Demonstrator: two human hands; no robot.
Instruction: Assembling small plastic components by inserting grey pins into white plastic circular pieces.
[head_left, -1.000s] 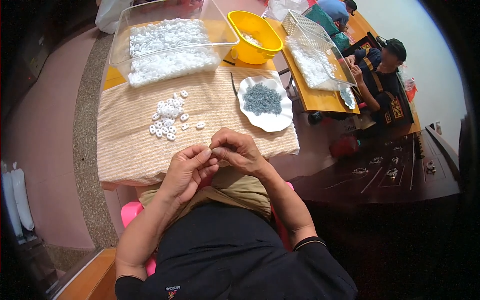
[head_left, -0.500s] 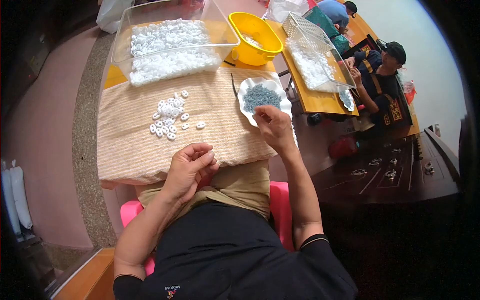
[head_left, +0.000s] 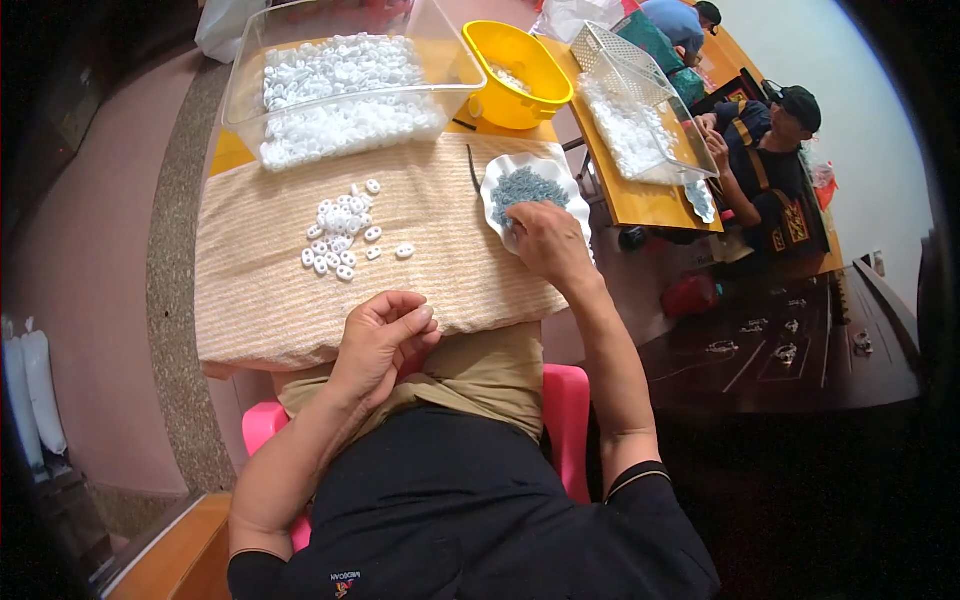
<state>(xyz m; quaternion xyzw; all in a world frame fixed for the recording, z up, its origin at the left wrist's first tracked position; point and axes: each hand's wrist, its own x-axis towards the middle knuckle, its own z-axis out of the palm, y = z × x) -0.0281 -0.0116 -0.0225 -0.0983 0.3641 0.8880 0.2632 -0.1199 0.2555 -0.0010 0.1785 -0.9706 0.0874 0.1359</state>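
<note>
My left hand (head_left: pixel 385 338) hovers above my lap at the table's front edge, thumb and forefinger pinched together. Whatever may be between them is too small to make out. My right hand (head_left: pixel 549 240) reaches over the near rim of a white scalloped dish (head_left: pixel 574 208), its bent fingertips down among small grey-blue pieces (head_left: pixel 527 187). The fingers are drawn together, and what they pinch is hidden. Left of the dish, a loose pile of white oval pieces with two holes each (head_left: pixel 343 222) lies on the striped cloth (head_left: pixel 440 215). One such white piece (head_left: pixel 405 251) lies apart, nearer the dish.
Behind the cloth stands a clear plastic bin (head_left: pixel 455 98) of white pieces, beside a yellow tub (head_left: pixel 545 108). A thin dark strip (head_left: pixel 473 168) lies left of the dish. At right, a co-worker (head_left: pixel 775 140) sits by another table with a clear bin (head_left: pixel 690 150).
My right hand has lowered slightly into the grey-blue pieces, its fingers now turned down. My left hand keeps its pinch in nearly the same place. The whole view has shifted a little.
</note>
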